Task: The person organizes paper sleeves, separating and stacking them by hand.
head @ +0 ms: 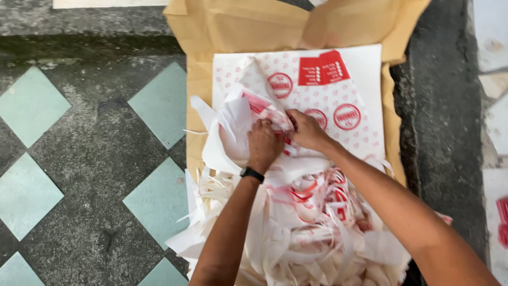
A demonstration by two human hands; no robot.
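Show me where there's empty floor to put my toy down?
Left of the brown paper, the tiled floor is bare. It's crowded where the left hand and right hand grip printed sheets, and around the paper strips below.

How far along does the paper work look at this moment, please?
Done: a big heap of white and red paper strips lies near the person. In hand: the left hand and right hand grip a printed sheet. Left: a flat printed sheet on brown paper.
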